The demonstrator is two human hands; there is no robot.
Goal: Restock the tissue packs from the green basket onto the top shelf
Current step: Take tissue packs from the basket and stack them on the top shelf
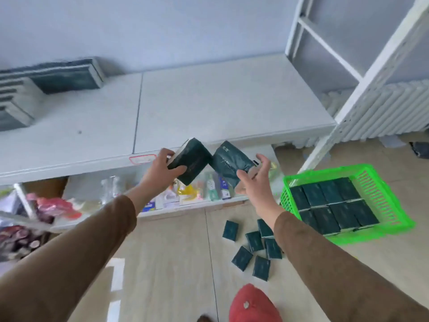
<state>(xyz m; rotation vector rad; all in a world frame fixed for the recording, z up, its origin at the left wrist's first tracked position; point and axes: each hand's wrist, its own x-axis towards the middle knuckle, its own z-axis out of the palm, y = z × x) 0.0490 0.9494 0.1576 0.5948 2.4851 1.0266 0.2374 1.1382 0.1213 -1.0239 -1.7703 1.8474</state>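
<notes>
White shelving runs along a pale blue wall, and its top shelf (209, 108) carries a row of dark tissue packs (67, 77) at the far left. Just in front of the shelf edge, the left hand (162, 168) grips one dark green tissue pack (190, 160), fingers and thumb curled round it. Beside it, the right hand (255, 180) holds a second pack (229, 163) on its upturned palm, thumb against the pack's face, fingers loosely spread. On the wood floor to the right sits the green basket (383, 182), filled with more packs (334, 203). Several loose packs (254, 248) lie scattered on the floor beside it.
</notes>
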